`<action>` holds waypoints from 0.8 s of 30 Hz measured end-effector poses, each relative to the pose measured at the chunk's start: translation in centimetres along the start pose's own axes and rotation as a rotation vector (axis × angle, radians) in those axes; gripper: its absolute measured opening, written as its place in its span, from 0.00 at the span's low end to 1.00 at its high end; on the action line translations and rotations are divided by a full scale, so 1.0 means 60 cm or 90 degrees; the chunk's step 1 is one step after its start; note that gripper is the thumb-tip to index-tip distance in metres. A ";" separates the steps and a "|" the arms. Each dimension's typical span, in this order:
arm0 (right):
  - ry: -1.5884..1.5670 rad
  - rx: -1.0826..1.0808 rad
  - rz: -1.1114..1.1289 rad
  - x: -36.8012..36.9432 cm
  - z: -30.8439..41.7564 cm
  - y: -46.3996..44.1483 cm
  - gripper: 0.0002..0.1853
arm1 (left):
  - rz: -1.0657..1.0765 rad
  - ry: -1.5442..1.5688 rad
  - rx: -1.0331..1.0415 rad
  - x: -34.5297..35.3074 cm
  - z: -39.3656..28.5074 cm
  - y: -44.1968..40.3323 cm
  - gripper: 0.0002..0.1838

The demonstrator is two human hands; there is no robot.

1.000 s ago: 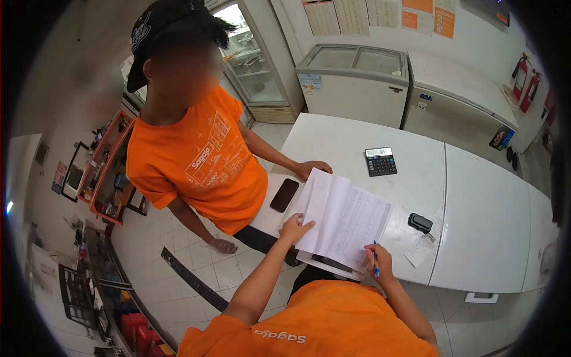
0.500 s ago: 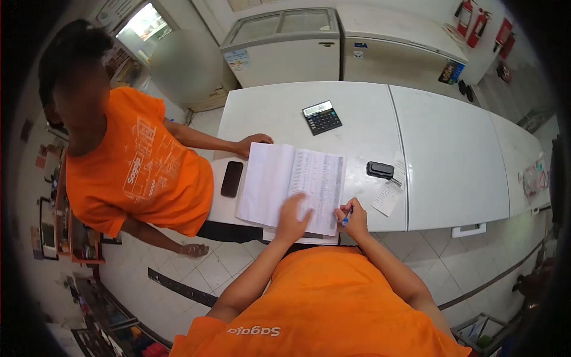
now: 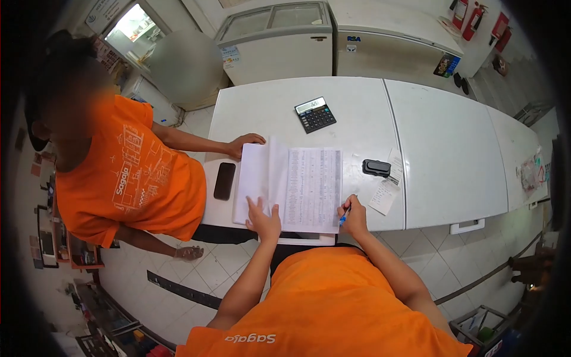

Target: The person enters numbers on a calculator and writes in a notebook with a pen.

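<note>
A stack of papers (image 3: 313,190) lies open on the white table (image 3: 363,107), its right page filled with rows of print and handwriting. One sheet stands half raised near the middle of the stack. My left hand (image 3: 263,221) rests on the lower part of the papers, fingers spread. At the right edge of the page, my right hand (image 3: 354,218) grips a blue pen (image 3: 345,215). A black phone (image 3: 224,181) lies left of the papers, and a calculator (image 3: 315,115) above them. To the right sit a small black object (image 3: 376,168) and a paper slip (image 3: 383,197).
A person in an orange shirt (image 3: 131,172) stands at the left, one hand (image 3: 244,144) on the table beside the papers. Chest freezers (image 3: 279,56) stand behind the table. A plastic bag (image 3: 528,175) lies at its far right end.
The view has swung right and down. My left hand has moved from the left edge of the papers across the page and back left, and now lies spread. More of the right page shows.
</note>
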State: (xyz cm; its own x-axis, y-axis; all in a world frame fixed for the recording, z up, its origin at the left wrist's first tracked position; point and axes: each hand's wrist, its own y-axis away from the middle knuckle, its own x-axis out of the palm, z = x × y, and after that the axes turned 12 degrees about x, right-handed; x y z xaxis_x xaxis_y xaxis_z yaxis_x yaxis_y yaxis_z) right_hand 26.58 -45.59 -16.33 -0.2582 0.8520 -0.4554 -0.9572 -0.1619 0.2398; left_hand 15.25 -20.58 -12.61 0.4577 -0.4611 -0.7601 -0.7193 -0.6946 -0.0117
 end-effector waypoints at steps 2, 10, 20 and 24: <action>0.008 0.009 0.019 -0.008 0.013 0.001 0.15 | 0.017 -0.056 0.061 -0.001 -0.025 0.006 0.55; -0.030 -0.008 0.046 -0.004 -0.016 -0.011 0.13 | 0.182 0.479 0.239 -0.035 -0.009 0.073 0.43; -0.029 -0.004 0.028 -0.010 -0.008 -0.011 0.15 | 0.009 -0.211 0.051 -0.014 0.058 0.020 0.41; -0.024 -0.017 -0.010 -0.004 -0.001 -0.013 0.19 | 0.117 0.138 0.431 0.006 0.040 0.039 0.23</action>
State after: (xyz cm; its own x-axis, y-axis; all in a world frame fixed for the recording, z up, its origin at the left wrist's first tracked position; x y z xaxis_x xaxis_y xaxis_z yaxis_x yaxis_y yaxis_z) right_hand 27.39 -45.70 -16.43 -0.2379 0.8727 -0.4264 -0.9646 -0.1609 0.2088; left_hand 12.45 -21.04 -14.46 0.3409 -0.6854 -0.6434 -0.9277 -0.1344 -0.3484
